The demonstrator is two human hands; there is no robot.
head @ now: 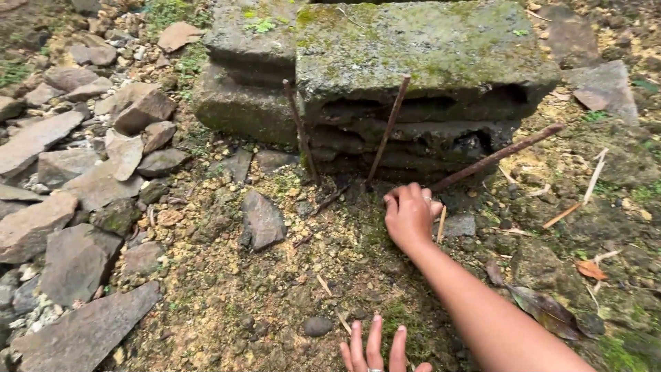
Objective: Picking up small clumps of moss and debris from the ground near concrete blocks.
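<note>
The right hand (410, 215) reached forward to the foot of a stack of moss-covered grey concrete slabs (427, 52), knuckles up and fingers curled down into the dirt. Whether those fingers had closed on anything could not be told, since the back of the hand hid them. It sat just beside the lower end of a rusty, slanting iron rod (497, 157), which leaned out to the right from the base of the slabs. Two more thin rusty rods, one upright (387, 129) and one tilted left (300, 131), stood propped against the slab face, apparently stuck into the ground there.

The left hand (377, 351) lay at the bottom edge of the view, fingers spread flat and holding nothing (likely bracing against the mossy ground while the other arm stretched).

A flat dark grey stone (262, 220) lay loose on the yellowish soil to the left, and a pile of broken grey rock shards (69, 165) sat well apart, along the left side.
</note>
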